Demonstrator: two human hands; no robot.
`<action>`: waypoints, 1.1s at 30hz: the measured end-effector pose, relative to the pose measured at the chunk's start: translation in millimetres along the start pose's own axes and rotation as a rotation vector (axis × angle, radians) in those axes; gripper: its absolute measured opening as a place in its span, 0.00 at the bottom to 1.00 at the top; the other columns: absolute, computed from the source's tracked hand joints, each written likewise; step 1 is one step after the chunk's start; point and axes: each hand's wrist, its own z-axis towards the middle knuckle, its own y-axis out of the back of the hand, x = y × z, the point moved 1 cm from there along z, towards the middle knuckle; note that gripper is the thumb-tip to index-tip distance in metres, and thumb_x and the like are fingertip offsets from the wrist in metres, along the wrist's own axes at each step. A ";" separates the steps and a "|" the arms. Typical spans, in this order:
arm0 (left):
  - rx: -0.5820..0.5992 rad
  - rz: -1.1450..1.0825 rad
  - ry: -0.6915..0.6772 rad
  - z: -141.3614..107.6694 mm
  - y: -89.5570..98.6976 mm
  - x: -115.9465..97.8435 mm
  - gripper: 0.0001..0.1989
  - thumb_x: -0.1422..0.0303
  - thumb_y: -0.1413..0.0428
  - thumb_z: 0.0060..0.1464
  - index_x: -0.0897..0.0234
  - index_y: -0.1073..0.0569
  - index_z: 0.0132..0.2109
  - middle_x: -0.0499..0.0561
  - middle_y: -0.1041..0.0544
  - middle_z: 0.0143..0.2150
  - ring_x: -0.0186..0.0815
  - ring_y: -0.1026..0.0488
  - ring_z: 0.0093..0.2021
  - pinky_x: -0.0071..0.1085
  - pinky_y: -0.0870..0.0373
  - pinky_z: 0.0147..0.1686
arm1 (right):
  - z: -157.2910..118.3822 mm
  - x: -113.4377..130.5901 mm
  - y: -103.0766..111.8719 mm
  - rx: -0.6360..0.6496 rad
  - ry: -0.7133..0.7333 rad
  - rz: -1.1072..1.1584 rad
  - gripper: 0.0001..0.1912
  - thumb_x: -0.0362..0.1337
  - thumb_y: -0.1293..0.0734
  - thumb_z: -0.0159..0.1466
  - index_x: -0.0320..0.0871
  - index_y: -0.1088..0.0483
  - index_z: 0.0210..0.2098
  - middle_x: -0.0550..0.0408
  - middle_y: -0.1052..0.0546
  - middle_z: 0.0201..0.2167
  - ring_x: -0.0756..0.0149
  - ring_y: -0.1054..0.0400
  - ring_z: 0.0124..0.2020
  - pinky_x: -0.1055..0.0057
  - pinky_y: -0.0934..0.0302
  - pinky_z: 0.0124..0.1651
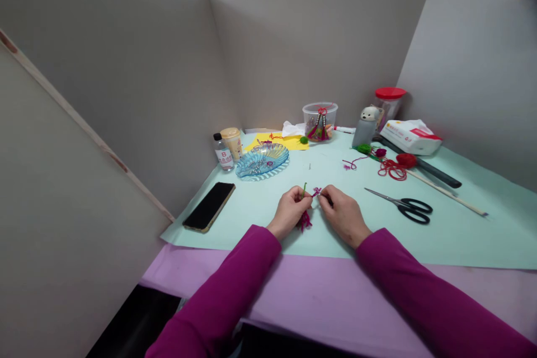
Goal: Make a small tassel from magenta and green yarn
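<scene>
From where I stood, the person's left hand (pixel 289 212) and right hand (pixel 344 215) held a tuft of magenta yarn (pixel 305 221) in a narrow pinch, fingertips closed on it, with a green strand (pixel 304 190) rising from the left hand's grip. The yarn hung over pale green paper (pixel 461 240), in front of a blue glass dish (pixel 262 160). Right of the dish lay black-handled scissors (pixel 413 210) and a red yarn ball (pixel 406 160); left of it, a black phone (pixel 208 207).
</scene>
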 end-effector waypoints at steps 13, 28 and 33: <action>-0.021 0.021 0.047 -2.0 4.4 -1.6 0.08 0.66 0.43 0.47 0.66 0.33 0.30 0.47 0.32 0.23 0.25 0.42 0.20 0.23 0.48 0.20 | 11.6 -18.5 15.6 -0.285 -0.327 0.223 0.09 0.42 0.41 0.59 0.44 0.36 0.32 0.56 0.29 0.25 0.67 0.38 0.25 0.71 0.46 0.31; -0.052 -0.051 0.042 0.0 1.3 -2.1 0.06 0.68 0.44 0.47 0.66 0.30 0.33 0.46 0.32 0.24 0.25 0.40 0.21 0.23 0.46 0.22 | 0.2 0.2 0.5 0.064 0.090 0.088 0.06 0.37 0.42 0.61 0.45 0.37 0.29 0.59 0.31 0.25 0.70 0.39 0.26 0.73 0.48 0.32; -0.059 -0.038 0.048 -0.3 1.2 -3.2 0.06 0.68 0.44 0.47 0.67 0.30 0.33 0.46 0.32 0.24 0.25 0.41 0.21 0.23 0.46 0.22 | -0.2 -0.6 -0.3 0.074 0.110 0.068 0.06 0.36 0.42 0.61 0.45 0.37 0.29 0.58 0.30 0.26 0.70 0.39 0.27 0.73 0.48 0.33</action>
